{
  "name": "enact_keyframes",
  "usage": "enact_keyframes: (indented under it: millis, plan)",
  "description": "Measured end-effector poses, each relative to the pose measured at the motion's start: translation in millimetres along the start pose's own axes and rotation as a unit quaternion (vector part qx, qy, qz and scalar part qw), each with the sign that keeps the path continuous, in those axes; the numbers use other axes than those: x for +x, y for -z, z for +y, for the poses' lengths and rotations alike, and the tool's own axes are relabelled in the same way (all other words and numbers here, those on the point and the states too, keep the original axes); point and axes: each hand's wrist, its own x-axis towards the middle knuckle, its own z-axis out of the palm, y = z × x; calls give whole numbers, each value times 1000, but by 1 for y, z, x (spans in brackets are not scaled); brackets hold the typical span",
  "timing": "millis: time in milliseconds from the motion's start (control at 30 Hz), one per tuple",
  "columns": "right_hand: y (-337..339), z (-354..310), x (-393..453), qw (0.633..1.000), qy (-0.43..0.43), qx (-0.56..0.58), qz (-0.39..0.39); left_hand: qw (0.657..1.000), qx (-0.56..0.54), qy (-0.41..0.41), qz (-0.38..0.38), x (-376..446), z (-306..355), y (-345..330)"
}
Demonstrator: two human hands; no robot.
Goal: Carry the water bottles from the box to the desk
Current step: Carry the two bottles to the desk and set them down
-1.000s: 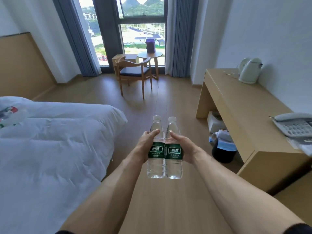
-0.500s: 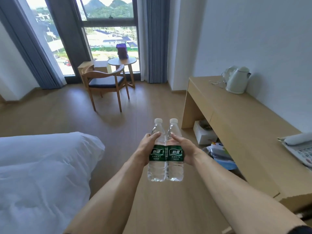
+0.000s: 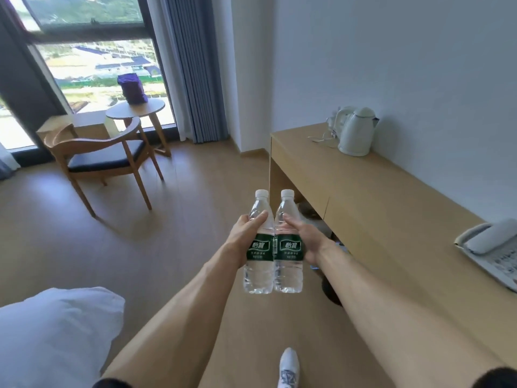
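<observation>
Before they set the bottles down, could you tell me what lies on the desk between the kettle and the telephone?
Head view: the desk is bare between kettle and telephone.

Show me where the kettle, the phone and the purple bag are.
kettle [image 3: 354, 135], head view, on its white body.
phone [image 3: 491, 238], head view, on the handset.
purple bag [image 3: 132, 88], head view, on its front.
</observation>
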Motion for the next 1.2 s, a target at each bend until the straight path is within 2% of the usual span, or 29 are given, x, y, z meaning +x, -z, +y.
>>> enact_keyframes:
  millis: [267,500,733,933,1200]
  plan:
    - [66,-94,113,999,34,12,22,999,25,-11,-21,143,68,-41]
    - [131,-179,173,995,69,33,57,997,48,-23,-56,251,127,-100]
    - [209,-233,199,977,94,25,190,990,83,-24,-115,336,151,-175]
    - [281,-265,203,948,121,61,289,967,118,-9,-228,403,162,-254]
    - [349,-301,222,876,173,129,431,914,143,7,-380,503,172,-341]
